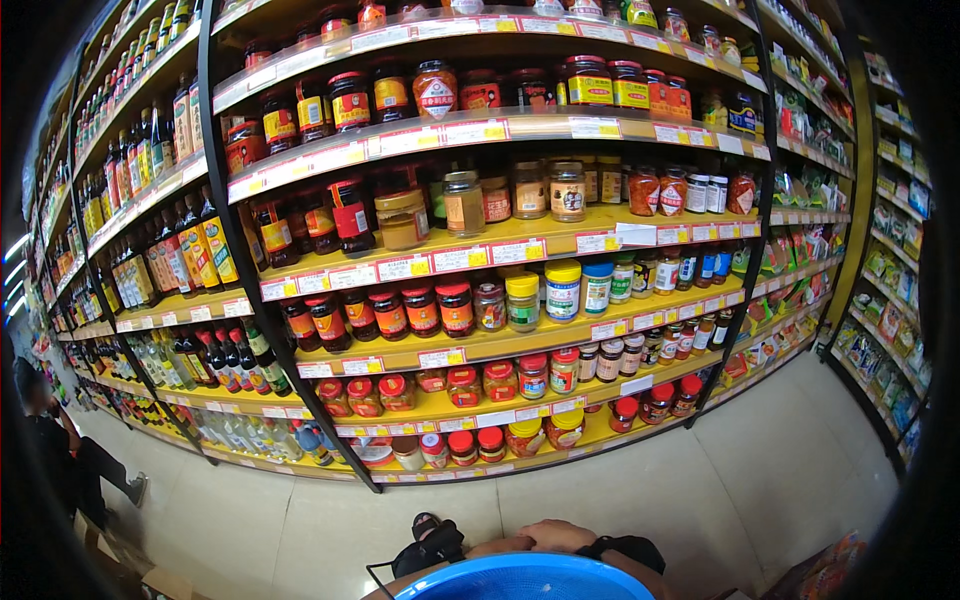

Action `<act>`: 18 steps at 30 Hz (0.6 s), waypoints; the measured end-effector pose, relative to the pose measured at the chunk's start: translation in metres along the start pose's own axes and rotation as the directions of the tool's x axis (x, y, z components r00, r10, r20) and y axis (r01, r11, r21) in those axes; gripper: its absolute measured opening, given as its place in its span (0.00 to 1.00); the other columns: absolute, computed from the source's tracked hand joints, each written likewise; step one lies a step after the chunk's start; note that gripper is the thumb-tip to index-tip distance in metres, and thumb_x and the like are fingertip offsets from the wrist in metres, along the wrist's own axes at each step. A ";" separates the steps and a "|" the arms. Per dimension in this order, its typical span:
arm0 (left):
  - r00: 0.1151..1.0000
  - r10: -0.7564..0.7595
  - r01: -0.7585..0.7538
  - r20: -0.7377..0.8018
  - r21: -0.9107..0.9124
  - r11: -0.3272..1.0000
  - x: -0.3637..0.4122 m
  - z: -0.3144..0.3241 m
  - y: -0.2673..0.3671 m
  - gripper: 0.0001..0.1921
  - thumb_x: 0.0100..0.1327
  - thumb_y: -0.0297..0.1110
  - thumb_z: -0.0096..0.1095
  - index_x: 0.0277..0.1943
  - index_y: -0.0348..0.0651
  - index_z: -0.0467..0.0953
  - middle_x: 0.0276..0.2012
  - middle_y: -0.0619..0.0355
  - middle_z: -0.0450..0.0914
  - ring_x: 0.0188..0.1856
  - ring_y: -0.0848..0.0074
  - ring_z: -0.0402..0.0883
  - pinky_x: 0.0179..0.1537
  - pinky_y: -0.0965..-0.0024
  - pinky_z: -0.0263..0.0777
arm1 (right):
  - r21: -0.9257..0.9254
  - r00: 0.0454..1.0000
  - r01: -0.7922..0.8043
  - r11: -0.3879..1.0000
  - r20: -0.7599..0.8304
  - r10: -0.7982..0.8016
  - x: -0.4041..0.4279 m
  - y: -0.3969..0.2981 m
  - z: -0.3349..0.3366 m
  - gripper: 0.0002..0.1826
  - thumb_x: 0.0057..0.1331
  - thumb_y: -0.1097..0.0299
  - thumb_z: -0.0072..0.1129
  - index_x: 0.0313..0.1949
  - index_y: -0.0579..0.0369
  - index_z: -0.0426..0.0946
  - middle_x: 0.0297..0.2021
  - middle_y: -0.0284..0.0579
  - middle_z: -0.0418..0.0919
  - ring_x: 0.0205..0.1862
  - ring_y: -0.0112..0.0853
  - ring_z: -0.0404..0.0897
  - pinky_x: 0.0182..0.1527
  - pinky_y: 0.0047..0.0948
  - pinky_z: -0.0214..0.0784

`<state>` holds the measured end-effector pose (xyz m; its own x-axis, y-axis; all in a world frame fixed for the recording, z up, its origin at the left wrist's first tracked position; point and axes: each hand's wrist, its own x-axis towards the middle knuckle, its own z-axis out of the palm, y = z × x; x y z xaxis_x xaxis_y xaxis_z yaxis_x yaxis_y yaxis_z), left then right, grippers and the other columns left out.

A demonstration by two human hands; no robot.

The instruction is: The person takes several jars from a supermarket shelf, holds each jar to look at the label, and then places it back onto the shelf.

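At the bottom of the view, a blue plastic basket [525,576] with a mesh-like inside is close in front of me. Just beyond its rim my two hands meet. My right hand [561,535] lies against or over my left hand [504,546], and black material surrounds the wrist area on the right. The basket's rim hides part of both hands, so their fingers and any grip do not show clearly. Ahead stands a shelf unit [450,349] with rows of jars, among them red-lidded jars [456,307] and a yellow-lidded jar [562,290].
Bottles [217,236] fill the shelves at left; packaged goods [795,240] line those at right. A black-clad person [56,442] is at the far left, near cardboard boxes [161,583]. A black sandal [426,523] rests on the tiled floor [360,517]. Colourful packaging [825,562] lies lower right.
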<state>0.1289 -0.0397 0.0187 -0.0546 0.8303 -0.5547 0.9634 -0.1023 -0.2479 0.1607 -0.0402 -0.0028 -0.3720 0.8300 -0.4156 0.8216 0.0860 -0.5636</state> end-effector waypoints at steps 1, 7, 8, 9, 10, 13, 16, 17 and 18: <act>1.000 0.001 -0.001 0.000 0.001 1.000 0.000 -0.001 0.000 0.16 0.58 0.41 0.50 0.45 0.44 0.76 0.42 0.52 0.77 0.44 0.65 0.76 0.46 0.60 0.64 | 0.005 1.000 0.008 1.000 -0.018 -0.008 0.002 0.003 0.003 0.27 0.52 0.55 0.55 0.50 0.54 0.68 0.44 0.52 0.75 0.47 0.44 0.73 0.48 0.36 0.64; 1.000 0.003 -0.003 0.006 -0.003 1.000 0.000 -0.001 -0.006 0.15 0.58 0.40 0.51 0.45 0.44 0.76 0.42 0.53 0.77 0.44 0.65 0.76 0.46 0.60 0.63 | 0.094 0.998 0.030 0.995 0.051 -0.035 -0.001 -0.011 -0.004 0.31 0.53 0.55 0.56 0.54 0.54 0.65 0.47 0.53 0.73 0.49 0.43 0.72 0.51 0.34 0.62; 1.000 0.002 -0.002 0.007 -0.004 1.000 0.000 -0.001 -0.006 0.15 0.58 0.40 0.51 0.45 0.44 0.76 0.42 0.53 0.77 0.44 0.65 0.76 0.46 0.60 0.63 | 0.105 0.998 0.038 0.994 0.049 -0.043 0.000 -0.011 -0.003 0.30 0.52 0.55 0.55 0.54 0.54 0.66 0.47 0.53 0.73 0.49 0.43 0.72 0.50 0.35 0.63; 1.000 0.001 -0.001 0.006 -0.005 1.000 -0.001 -0.002 -0.007 0.15 0.58 0.40 0.51 0.45 0.44 0.76 0.42 0.53 0.77 0.45 0.65 0.76 0.46 0.59 0.63 | 0.115 0.998 0.045 0.992 0.046 -0.050 0.001 -0.010 -0.002 0.30 0.52 0.54 0.55 0.53 0.54 0.66 0.46 0.53 0.74 0.48 0.44 0.72 0.50 0.35 0.63; 1.000 -0.001 0.002 0.006 -0.007 1.000 -0.002 -0.003 -0.008 0.15 0.58 0.40 0.51 0.45 0.44 0.76 0.42 0.53 0.77 0.45 0.66 0.76 0.46 0.59 0.63 | 0.124 0.997 0.053 0.991 0.043 -0.059 0.002 -0.010 -0.001 0.30 0.52 0.54 0.55 0.53 0.54 0.67 0.45 0.53 0.74 0.48 0.44 0.73 0.49 0.35 0.63; 1.000 0.003 -0.003 0.009 -0.001 1.000 -0.001 -0.001 -0.006 0.15 0.58 0.40 0.51 0.45 0.45 0.76 0.42 0.54 0.78 0.45 0.66 0.75 0.46 0.59 0.63 | 0.129 0.999 0.033 0.991 0.020 -0.036 0.001 -0.009 -0.001 0.27 0.50 0.54 0.56 0.48 0.54 0.69 0.43 0.53 0.75 0.46 0.44 0.73 0.47 0.37 0.64; 1.000 -0.002 0.002 0.014 0.006 1.000 -0.002 -0.001 -0.004 0.15 0.58 0.39 0.51 0.46 0.45 0.75 0.42 0.54 0.78 0.45 0.66 0.75 0.47 0.59 0.63 | 0.137 1.000 0.020 0.990 0.001 -0.020 0.000 -0.010 0.000 0.24 0.48 0.54 0.57 0.42 0.54 0.72 0.40 0.52 0.76 0.44 0.45 0.74 0.45 0.39 0.65; 1.000 -0.015 0.015 0.016 0.005 1.000 -0.004 -0.003 -0.006 0.15 0.58 0.39 0.51 0.46 0.45 0.75 0.42 0.54 0.78 0.45 0.66 0.75 0.47 0.59 0.62 | 0.130 1.000 0.028 0.991 -0.001 -0.028 0.000 -0.013 0.000 0.24 0.48 0.54 0.57 0.42 0.54 0.72 0.40 0.52 0.76 0.44 0.45 0.74 0.45 0.39 0.65; 1.000 -0.016 0.016 0.018 0.009 1.000 -0.004 -0.003 -0.004 0.15 0.58 0.39 0.51 0.46 0.45 0.75 0.42 0.54 0.78 0.45 0.66 0.75 0.47 0.59 0.62 | 0.127 1.000 0.026 0.992 -0.006 -0.025 0.000 -0.013 0.000 0.24 0.48 0.54 0.57 0.42 0.55 0.72 0.40 0.52 0.76 0.44 0.45 0.74 0.45 0.39 0.65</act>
<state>0.1259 -0.0407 0.0243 -0.0747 0.8220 -0.5646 0.9600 -0.0938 -0.2637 0.1501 -0.0413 0.0041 -0.3899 0.8308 -0.3971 0.7503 0.0366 -0.6601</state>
